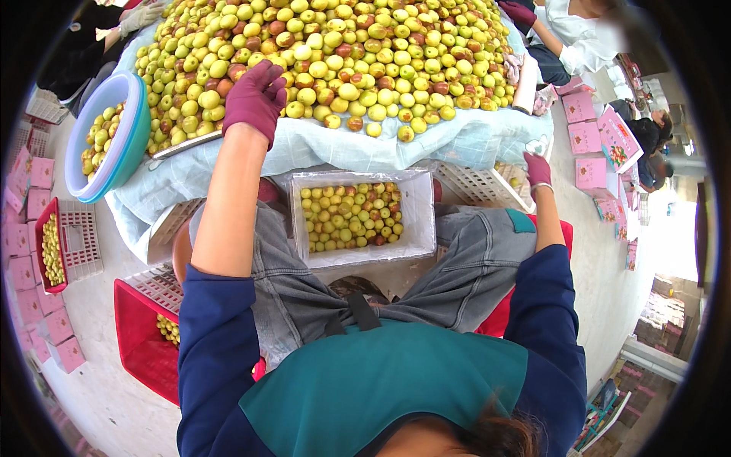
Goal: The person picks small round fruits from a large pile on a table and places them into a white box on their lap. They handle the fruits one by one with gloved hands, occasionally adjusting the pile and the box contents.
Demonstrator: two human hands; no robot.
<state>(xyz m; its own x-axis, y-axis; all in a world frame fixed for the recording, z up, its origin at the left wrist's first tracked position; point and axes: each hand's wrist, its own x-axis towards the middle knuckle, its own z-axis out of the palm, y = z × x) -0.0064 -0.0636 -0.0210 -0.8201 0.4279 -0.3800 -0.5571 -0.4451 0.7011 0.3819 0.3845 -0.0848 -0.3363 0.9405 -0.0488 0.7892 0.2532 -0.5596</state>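
A broad heap of yellow-green and reddish jujubes [365,63] covers the cloth-draped table in front of me. My left hand [254,103], in a maroon glove, reaches over the heap's near left part with its fingers bent. Whether a fruit is in it is hidden by the back of the glove. My right hand [538,171], gloved the same, is at the table's right front corner by the hanging cloth [485,134], above a white lattice crate [485,180]; its grip is not clear. Between my knees stands a white plastic-lined box [365,260] with jujubes inside.
Nested blue and teal basins [137,143] holding jujubes tilt at the table's left edge. Red crates [143,348] stand on the floor at left. Pink cartons [585,137] line both sides. Co-workers' gloved hands [140,17] are at the far corners.
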